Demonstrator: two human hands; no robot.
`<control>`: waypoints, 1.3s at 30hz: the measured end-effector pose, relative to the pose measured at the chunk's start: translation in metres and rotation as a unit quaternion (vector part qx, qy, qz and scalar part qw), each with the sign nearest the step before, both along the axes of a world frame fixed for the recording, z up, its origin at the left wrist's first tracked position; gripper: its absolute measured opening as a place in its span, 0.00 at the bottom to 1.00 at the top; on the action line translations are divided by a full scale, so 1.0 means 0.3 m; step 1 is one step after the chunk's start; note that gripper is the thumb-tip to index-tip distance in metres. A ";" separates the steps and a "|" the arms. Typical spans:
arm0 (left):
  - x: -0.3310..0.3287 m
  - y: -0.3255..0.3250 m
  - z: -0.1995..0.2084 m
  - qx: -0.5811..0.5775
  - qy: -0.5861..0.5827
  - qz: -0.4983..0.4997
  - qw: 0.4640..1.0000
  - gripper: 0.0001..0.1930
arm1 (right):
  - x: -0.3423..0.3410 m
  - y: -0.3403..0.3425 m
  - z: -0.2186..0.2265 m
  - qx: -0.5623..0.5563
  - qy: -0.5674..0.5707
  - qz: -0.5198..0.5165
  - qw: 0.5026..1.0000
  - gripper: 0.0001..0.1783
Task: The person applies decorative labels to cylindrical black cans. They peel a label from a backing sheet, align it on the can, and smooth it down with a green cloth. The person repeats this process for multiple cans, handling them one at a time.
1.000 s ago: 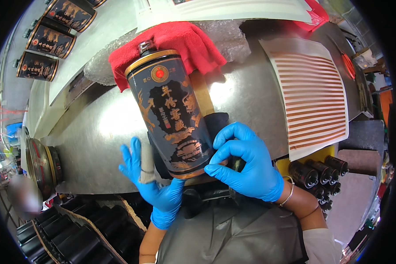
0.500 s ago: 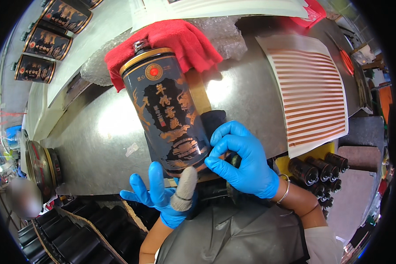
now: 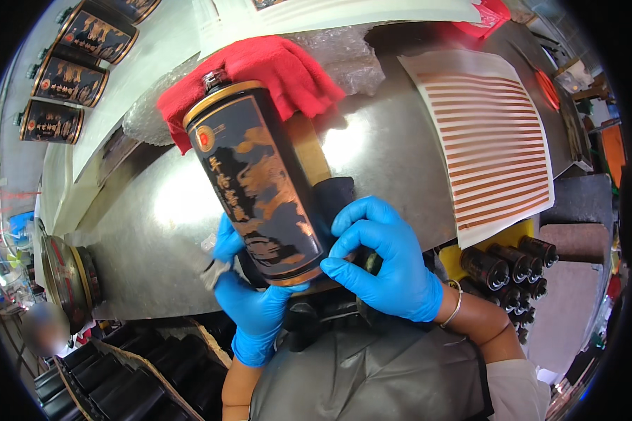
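A black bottle (image 3: 260,189) with gold and copper decoration lies tilted on the metal table, its clear neck on a red cloth (image 3: 288,70) and its base toward me. My left hand (image 3: 256,302), in a blue glove with a grey cover on one digit, wraps around the base from the lower left. Some of its fingers are hidden under the bottle. Beside the base's right corner is my right hand (image 3: 386,263), also gloved in blue. Its fingers are curled together with the tips close to the bottle's edge; what they pinch, if anything, does not show.
A white sheet with copper strips (image 3: 488,140) lies on the right of the table. Several similar bottles (image 3: 70,77) stand at the far left. More bottles sit in a yellow crate (image 3: 453,263) at lower right, and black containers (image 3: 119,372) fill boxes at lower left.
The bottle has rolled about its length, so its front label faces further left. My left hand has gone from spread fingers below the base to a grip around it. The right hand has barely moved.
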State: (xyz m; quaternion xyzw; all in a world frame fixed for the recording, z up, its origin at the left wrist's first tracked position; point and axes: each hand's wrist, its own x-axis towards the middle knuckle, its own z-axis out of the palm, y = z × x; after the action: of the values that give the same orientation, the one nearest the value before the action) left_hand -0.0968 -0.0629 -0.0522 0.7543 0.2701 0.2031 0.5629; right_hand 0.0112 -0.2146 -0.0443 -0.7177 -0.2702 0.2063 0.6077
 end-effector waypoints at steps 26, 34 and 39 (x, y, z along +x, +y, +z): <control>-0.087 -0.057 -0.121 0.560 -0.003 0.118 0.820 0.25 | -0.011 0.005 -0.045 0.084 0.012 -0.019 0.996 0.07; 0.052 -0.088 0.044 0.445 0.057 0.000 0.894 0.56 | 0.002 -0.014 -0.060 0.072 -0.033 -0.010 0.997 0.07; 0.006 0.010 -0.012 0.098 -0.014 -0.043 0.994 0.53 | 0.000 -0.012 -0.011 0.044 0.008 0.003 0.999 0.07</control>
State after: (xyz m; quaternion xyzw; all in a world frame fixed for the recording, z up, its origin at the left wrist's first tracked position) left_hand -0.0952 -0.0599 -0.0558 0.8137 0.2082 0.2153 0.4982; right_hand 0.0112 -0.2183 -0.0476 -0.6880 -0.2765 0.2021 0.6399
